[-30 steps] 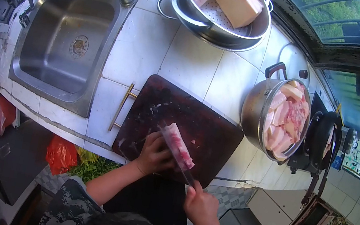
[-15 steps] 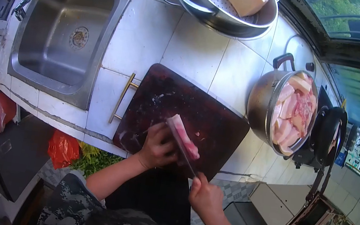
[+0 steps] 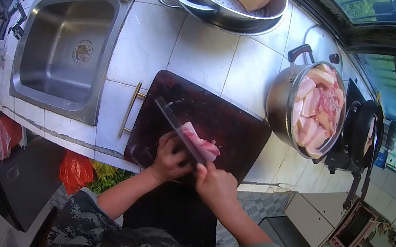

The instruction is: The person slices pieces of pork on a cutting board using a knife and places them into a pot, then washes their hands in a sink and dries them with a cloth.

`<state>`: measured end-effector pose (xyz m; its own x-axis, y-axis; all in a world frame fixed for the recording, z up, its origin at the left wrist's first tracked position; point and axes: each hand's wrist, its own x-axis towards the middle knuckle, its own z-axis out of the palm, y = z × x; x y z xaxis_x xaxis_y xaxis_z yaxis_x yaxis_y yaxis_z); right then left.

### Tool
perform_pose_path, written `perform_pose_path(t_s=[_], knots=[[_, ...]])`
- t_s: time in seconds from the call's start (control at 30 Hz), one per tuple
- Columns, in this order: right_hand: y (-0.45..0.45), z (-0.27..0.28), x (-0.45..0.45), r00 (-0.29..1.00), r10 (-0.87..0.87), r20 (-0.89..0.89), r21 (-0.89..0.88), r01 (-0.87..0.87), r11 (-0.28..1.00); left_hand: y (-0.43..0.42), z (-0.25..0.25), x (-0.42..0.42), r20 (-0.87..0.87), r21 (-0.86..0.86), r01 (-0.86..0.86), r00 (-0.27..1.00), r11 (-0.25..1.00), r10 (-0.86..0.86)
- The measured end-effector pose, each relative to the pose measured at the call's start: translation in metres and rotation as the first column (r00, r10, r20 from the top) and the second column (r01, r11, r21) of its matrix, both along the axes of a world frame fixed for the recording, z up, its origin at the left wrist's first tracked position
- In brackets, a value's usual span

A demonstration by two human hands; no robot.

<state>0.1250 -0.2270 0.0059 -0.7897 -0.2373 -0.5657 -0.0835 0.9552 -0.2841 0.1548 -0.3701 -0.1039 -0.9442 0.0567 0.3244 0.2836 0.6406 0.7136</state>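
My right hand [image 3: 217,185] grips the handle end of a kitchen knife [image 3: 168,116]. Its blade slants up and to the left over the dark cutting board [image 3: 244,131]. Along the blade's right side lies a strip of raw pork [image 3: 201,143], pink with a pale fatty edge. On the other side of the blade, my left hand [image 3: 171,158] has its fingers curled in close to the knife. The blade and fingers hide whatever that hand grips.
A pot [image 3: 280,103] full of pork slices stands right of the board. Behind, a metal colander [image 3: 222,10] holds larger pork blocks. The steel sink [image 3: 65,54] is at left, and a brass-coloured handle [image 3: 129,109] lies beside the board. A black pan [image 3: 366,136] sits far right.
The knife's tip now reaches farther up and left past the pork, and my right hand has come nearer my left. The pork strip lies a little lower, and the view has shifted slightly.
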Motion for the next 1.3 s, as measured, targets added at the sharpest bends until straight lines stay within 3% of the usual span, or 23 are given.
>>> perform_pose_path(t_s=[0.1, 0.23, 0.33, 0.5, 0.67, 0.73, 0.9, 0.97, 1.07, 1.23, 1.3], knots=[[0.007, 0.004, 0.011, 0.999, -0.006, -0.046, -0.002, 0.006, 1.000, 0.003, 0.003, 0.001, 0.001, 0.033, -0.010, 1.000, 0.999, 0.010], [0.035, 0.014, 0.035, 0.993, -0.048, 0.109, 0.112, 0.036, 0.993, -0.001, 0.005, -0.001, 0.012, 0.056, -0.004, 1.000, 0.998, 0.003], [0.011, -0.013, 0.010, 0.997, -0.010, -0.073, -0.066, 0.005, 0.998, -0.001, 0.005, 0.002, 0.018, 0.054, -0.014, 1.000, 0.998, 0.013], [0.007, -0.009, 0.006, 0.992, -0.008, -0.124, -0.053, 0.001, 0.999, 0.002, 0.003, -0.001, -0.029, 0.058, -0.025, 0.999, 0.998, 0.027], [0.034, 0.001, 0.028, 0.999, -0.045, -0.018, 0.037, 0.046, 0.998, 0.000, 0.007, -0.002, -0.015, 0.072, -0.022, 1.000, 0.997, 0.023], [0.009, -0.016, 0.007, 0.988, -0.014, -0.153, -0.062, 0.004, 0.998, 0.000, 0.004, 0.000, -0.020, 0.058, -0.021, 1.000, 0.998, 0.022], [-0.022, -0.017, -0.015, 0.978, -0.042, -0.205, -0.135, 0.015, 0.991, 0.006, 0.002, 0.003, -0.064, 0.046, -0.068, 0.995, 0.997, 0.071], [0.004, -0.011, 0.008, 0.977, -0.045, -0.209, -0.103, 0.024, 0.994, 0.004, 0.004, 0.001, -0.074, 0.054, -0.065, 0.995, 0.996, 0.069], [0.040, -0.004, 0.039, 0.998, -0.042, -0.050, 0.043, 0.045, 0.998, 0.004, 0.007, 0.001, -0.069, 0.062, -0.067, 0.995, 0.996, 0.071], [-0.018, -0.004, -0.017, 0.986, 0.030, -0.167, -0.102, -0.048, 0.994, 0.006, 0.011, -0.001, -0.105, 0.065, -0.048, 0.993, 0.997, 0.055], [-0.031, -0.010, -0.030, 0.993, -0.056, -0.106, -0.121, 0.043, 0.992, 0.004, 0.012, -0.003, -0.111, 0.076, -0.072, 0.991, 0.994, 0.081]])
